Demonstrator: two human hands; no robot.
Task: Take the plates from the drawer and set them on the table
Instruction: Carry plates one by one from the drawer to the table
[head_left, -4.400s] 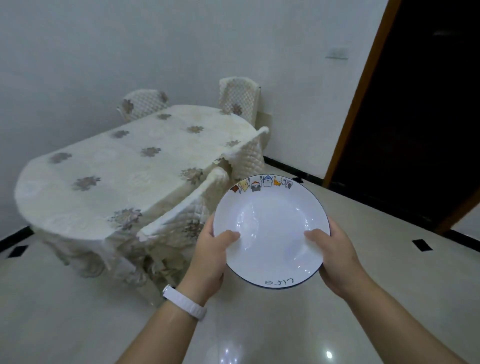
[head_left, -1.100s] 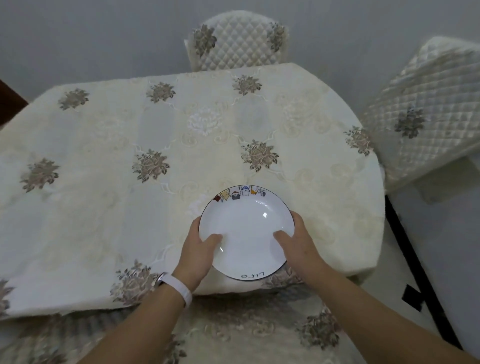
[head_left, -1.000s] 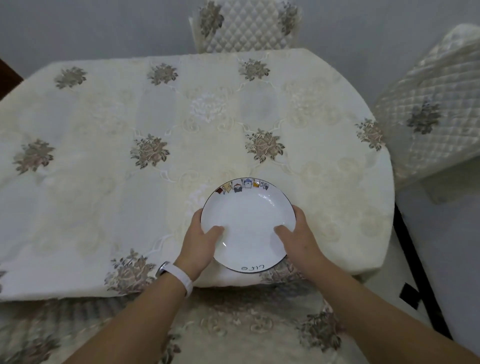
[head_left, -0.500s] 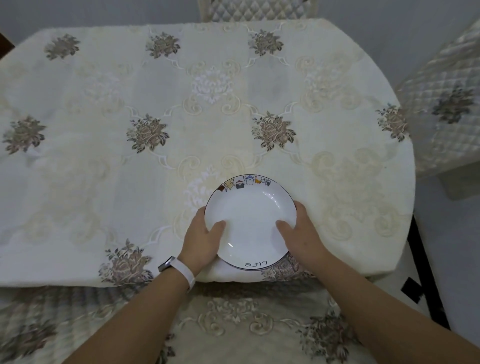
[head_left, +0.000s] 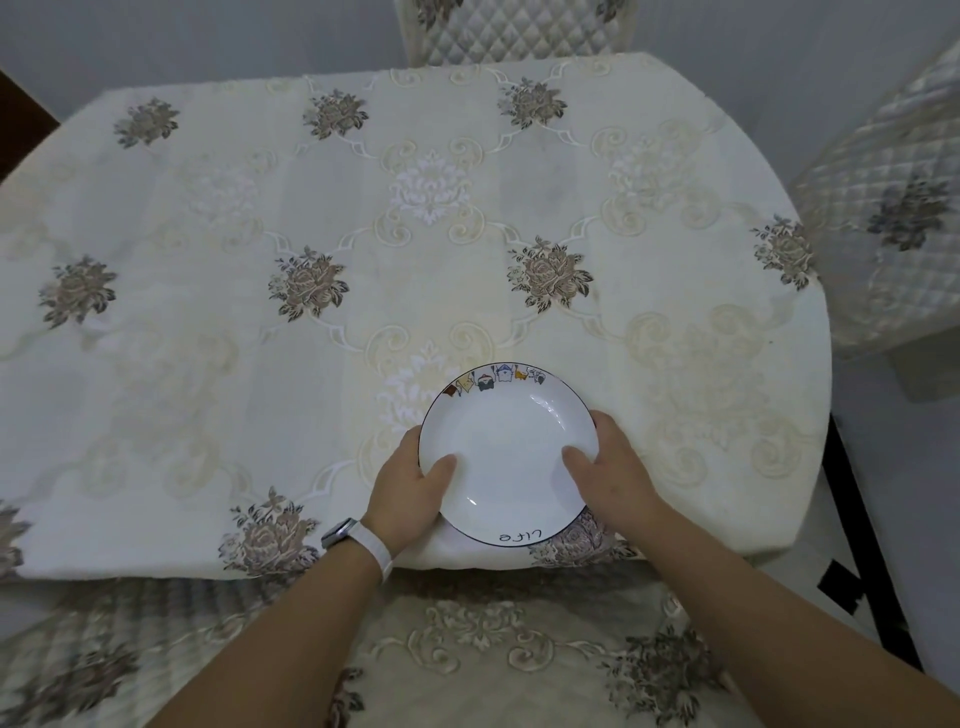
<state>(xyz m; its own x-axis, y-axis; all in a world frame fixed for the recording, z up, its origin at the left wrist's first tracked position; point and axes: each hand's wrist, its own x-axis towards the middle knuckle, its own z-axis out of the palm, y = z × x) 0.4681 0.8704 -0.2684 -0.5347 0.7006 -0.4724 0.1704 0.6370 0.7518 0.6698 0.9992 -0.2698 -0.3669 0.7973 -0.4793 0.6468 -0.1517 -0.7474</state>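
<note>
At the near edge of the counter (head_left: 208, 364), I hold the plate (head_left: 506, 457) with my left hand (head_left: 410, 491) and right hand (head_left: 613, 470), each grip closed on its rim, thumbs inside. My fingers are hidden beneath; I cannot tell whether it rests on the cloth.

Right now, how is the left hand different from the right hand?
The left hand has a white watch band on its wrist; the right hand has a bare wrist. The left hand grips the plate on its left edge, the right hand on its right edge. Both have thumbs lying on the plate's top, holding it at the table's near edge.
</note>
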